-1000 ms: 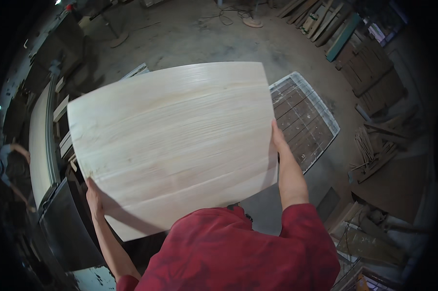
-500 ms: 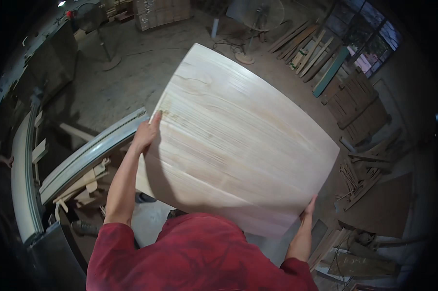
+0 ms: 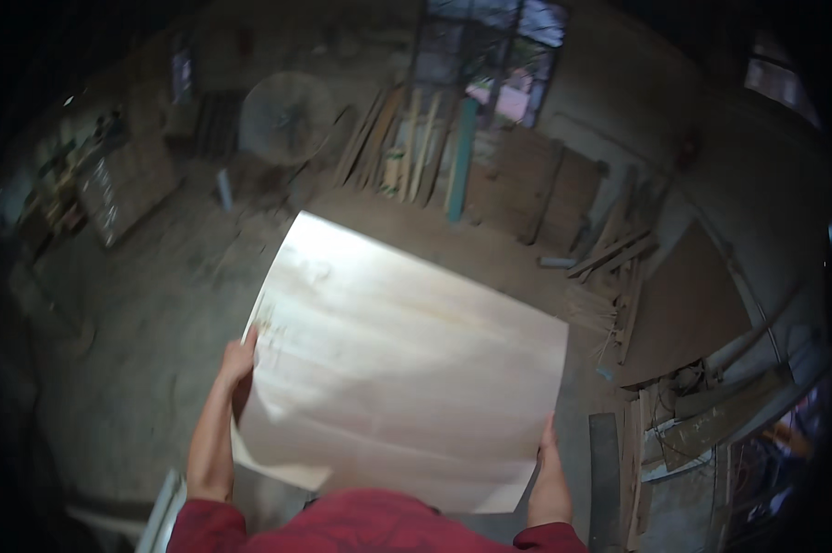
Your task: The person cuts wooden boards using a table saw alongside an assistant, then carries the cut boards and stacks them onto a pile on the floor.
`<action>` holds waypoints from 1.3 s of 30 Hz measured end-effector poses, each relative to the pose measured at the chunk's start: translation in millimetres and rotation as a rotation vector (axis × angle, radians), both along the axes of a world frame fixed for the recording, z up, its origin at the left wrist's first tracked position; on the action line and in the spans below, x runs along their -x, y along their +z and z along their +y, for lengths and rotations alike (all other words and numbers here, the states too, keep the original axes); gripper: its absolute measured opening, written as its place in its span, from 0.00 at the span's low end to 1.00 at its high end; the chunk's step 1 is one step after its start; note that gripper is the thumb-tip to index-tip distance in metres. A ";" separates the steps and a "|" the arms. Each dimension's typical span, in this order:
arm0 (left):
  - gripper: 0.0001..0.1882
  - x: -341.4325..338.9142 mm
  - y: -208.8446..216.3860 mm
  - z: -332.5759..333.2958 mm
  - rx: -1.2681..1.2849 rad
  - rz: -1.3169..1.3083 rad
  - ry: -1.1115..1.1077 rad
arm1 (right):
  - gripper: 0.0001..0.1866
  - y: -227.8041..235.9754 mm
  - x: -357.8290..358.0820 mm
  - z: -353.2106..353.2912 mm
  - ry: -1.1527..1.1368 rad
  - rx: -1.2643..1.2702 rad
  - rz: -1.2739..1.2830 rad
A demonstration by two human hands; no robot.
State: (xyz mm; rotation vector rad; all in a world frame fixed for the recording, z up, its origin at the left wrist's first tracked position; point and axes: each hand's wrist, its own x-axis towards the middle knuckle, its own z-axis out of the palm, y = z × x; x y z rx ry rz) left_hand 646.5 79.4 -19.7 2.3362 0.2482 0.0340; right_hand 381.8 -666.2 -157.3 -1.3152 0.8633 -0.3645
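A large pale wooden panel point(image 3: 398, 369) is held up in front of my body, its near edge close to my red shirt. My left hand point(image 3: 239, 358) grips the left edge, thumb on the upper face and fingers hidden behind. On the opposite edge, my right hand point(image 3: 547, 444) is closed round the wood near the lower right corner, its fingers mostly out of sight underneath. Light glares off the panel's far left part, and a shadow covers the nearer part.
Boards and a teal plank point(image 3: 462, 161) lean against the far wall below a window. A large round fan point(image 3: 289, 118) stands to their left. Wood scraps and a brown sheet point(image 3: 691, 309) lie along the right wall. A metal rail point(image 3: 163, 507) is at lower left.
My view has turned right and upward, bringing more of the window wall in. The panel, still in both hands, now appears lower in view; the metal rails have mostly left the picture.
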 end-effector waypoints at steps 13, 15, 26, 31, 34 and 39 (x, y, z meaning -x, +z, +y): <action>0.44 -164.1 -173.4 30.1 0.156 -0.045 -0.117 | 0.57 -196.0 -92.8 59.3 -0.156 0.174 0.267; 0.44 -199.7 -204.6 33.0 0.145 -0.026 -0.133 | 0.57 -209.8 -106.6 88.9 -0.169 0.169 0.265; 0.46 -334.9 -281.1 41.0 0.146 0.015 -0.323 | 0.53 -285.8 -126.7 187.7 -0.366 0.171 0.215; 0.47 -379.7 -308.0 47.0 0.209 0.071 -0.377 | 0.51 -283.9 -104.5 217.7 -0.481 0.179 0.303; 0.47 -394.9 -272.6 59.9 0.248 0.084 -0.418 | 0.51 -267.4 -128.8 255.7 -0.496 0.154 0.380; 0.52 -420.1 -212.0 44.6 0.194 0.104 -0.529 | 0.57 -234.9 -125.0 281.7 -0.524 0.186 0.325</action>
